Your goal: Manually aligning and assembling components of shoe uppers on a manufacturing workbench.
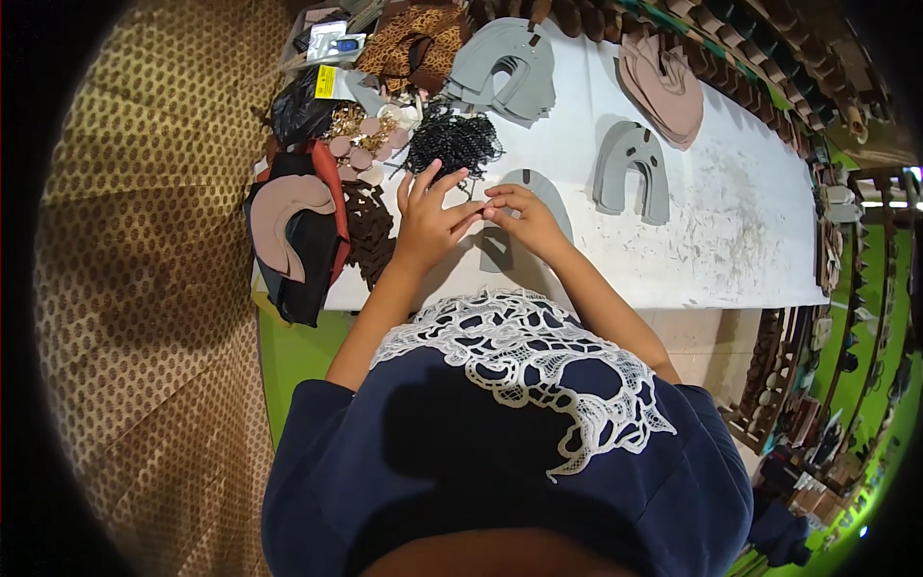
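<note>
My left hand [430,223] and my right hand [527,219] meet fingertip to fingertip over the near side of the white table. Each pinches with thumb and forefinger at a tiny dark bit between them, too small to name; the left hand's other fingers are spread. Partly hidden beneath them lies a grey U-shaped cut piece [550,199] with a small dark tab at its top. Just beyond my left fingers is a tangled heap of black beaded strands [456,137]. Dark brown small cut pieces [367,231] are piled left of that hand.
Pink curved pieces [281,223] rest on black and red material at the left. Pink discs [361,158] lie by gold bits. Grey U-shaped stacks [510,82] [616,183] and a pink stack [663,91] stand farther off on the white tabletop [740,226]. Leopard-print pieces [389,48] lie behind.
</note>
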Demonstrator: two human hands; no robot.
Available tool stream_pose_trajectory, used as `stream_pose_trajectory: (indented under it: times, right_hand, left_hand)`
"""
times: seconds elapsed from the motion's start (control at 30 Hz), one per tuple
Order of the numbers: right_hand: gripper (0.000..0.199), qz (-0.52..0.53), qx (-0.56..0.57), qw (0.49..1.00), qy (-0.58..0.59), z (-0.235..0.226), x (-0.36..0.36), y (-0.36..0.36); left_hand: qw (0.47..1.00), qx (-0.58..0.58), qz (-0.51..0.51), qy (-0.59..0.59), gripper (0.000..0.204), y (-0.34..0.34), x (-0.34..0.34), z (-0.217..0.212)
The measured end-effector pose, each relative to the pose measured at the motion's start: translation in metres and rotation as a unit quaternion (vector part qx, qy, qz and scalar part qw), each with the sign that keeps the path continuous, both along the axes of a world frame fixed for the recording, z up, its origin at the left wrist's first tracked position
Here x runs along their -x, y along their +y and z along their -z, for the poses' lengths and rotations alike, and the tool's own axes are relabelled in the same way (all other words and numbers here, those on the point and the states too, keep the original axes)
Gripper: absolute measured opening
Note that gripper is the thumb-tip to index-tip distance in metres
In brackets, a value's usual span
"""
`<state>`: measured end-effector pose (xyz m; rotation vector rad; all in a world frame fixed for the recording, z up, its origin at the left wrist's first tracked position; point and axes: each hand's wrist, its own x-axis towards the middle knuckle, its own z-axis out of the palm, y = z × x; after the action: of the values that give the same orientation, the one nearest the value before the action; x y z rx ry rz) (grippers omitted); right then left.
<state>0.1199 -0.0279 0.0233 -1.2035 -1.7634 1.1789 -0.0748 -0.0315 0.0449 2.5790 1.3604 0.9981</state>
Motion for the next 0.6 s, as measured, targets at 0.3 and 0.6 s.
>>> stream_pose_trajectory:
  times: [0.3,0.6]
  right_hand:
    - [0.018,0.058,0.002,0.998,0.038,0.016,-0.04,-0.01]
    - [0.015,0.091,-0.02,0.995,-0.022,0.026,-0.061,-0.022]
  left_hand:
    - [0.987,0.142,-0.007,-0.073,0.011,-0.004,-0.045,0.02]
    - [0.978,0.192,-0.014,-0.077,0.005,-0.011,-0.069,0.033]
